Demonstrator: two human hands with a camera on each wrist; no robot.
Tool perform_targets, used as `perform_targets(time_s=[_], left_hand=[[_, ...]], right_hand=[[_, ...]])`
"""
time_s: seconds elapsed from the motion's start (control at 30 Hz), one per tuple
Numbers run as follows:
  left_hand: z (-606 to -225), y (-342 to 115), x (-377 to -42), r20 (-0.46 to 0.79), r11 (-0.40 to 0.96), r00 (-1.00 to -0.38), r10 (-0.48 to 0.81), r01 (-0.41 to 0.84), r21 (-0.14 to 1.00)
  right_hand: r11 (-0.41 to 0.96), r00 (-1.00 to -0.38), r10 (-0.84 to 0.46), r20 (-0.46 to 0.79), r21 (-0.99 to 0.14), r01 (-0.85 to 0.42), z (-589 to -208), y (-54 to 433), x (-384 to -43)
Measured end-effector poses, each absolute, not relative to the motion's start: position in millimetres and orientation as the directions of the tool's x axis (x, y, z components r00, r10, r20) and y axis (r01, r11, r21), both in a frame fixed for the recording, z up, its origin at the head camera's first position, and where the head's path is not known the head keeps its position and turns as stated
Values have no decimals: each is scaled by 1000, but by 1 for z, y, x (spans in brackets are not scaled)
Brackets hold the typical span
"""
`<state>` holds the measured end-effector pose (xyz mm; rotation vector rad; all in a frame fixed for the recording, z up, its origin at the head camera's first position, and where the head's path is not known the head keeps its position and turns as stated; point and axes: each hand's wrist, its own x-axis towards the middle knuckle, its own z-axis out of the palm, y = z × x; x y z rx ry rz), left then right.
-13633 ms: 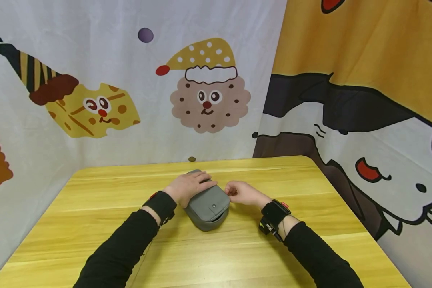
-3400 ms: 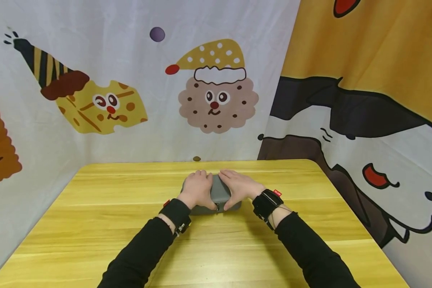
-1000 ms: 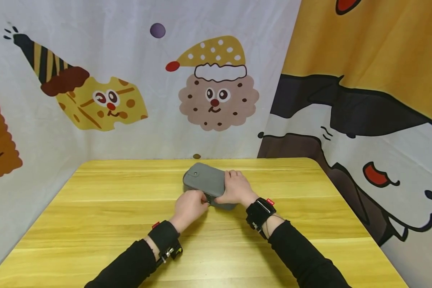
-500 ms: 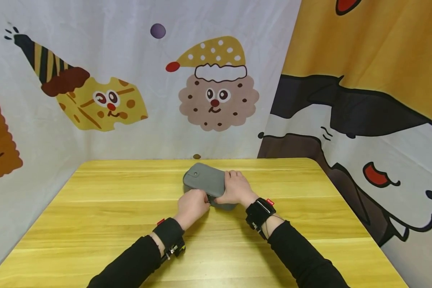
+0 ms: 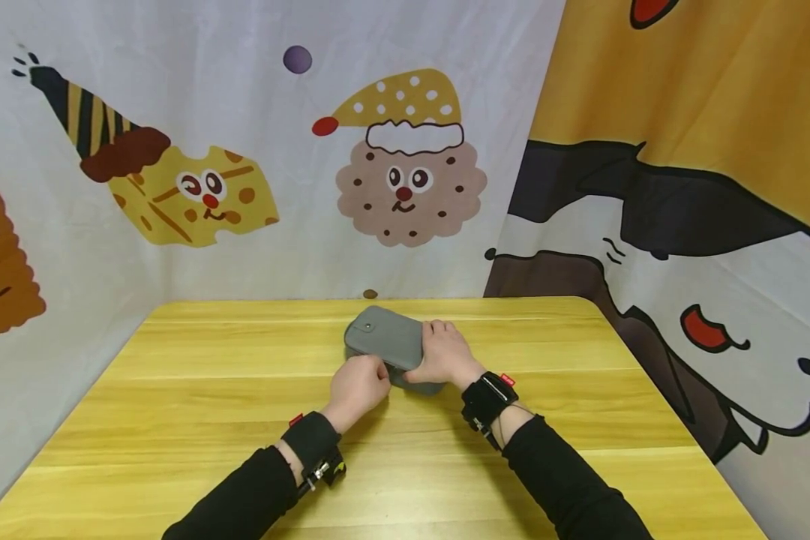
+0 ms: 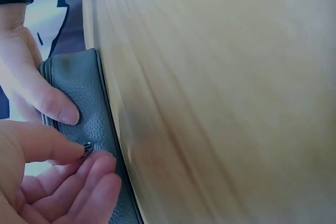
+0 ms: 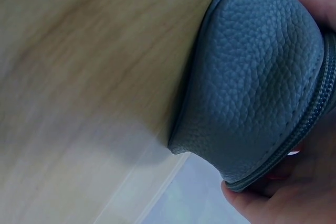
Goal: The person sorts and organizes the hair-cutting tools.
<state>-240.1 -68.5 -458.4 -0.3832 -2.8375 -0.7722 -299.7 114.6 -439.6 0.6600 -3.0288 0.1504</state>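
A grey pebbled-leather zip pouch (image 5: 393, 339) lies on the table, its snap button (image 5: 367, 326) toward the far left. My left hand (image 5: 359, 386) is at the pouch's near long side. In the left wrist view its thumb and forefinger pinch a small metal zipper pull (image 6: 88, 149), while the other fingers curl loosely below. My right hand (image 5: 443, 352) grips the pouch's right end, fingers over the top and thumb on the near side. The right wrist view shows the zipper (image 7: 310, 116) running along the pouch's upper edge, closed along the stretch in sight.
The pouch and both hands are on a yellow wood-grain table (image 5: 196, 420). Behind its far edge hangs a white curtain (image 5: 297, 247) with cartoon prints, and an orange, black and white one (image 5: 648, 112) stands to the right.
Earlier the pouch's snap end faced me; then both hands held its sides. Now it is turned snap-end away. Over the last second the left hand shifts slightly right, then back left; the right stays put.
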Motion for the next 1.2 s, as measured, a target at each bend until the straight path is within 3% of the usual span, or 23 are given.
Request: perform_targets(time_s=[0.33, 1.2], left_hand=[[-463, -72, -237, 294, 711, -938, 183, 333, 619], [-452, -79, -231, 332, 736, -908, 255, 405, 542]], right_hand=[[907, -912, -404, 62, -98, -409, -439, 115, -299], [899, -906, -418, 67, -115, -423, -439, 118, -298]])
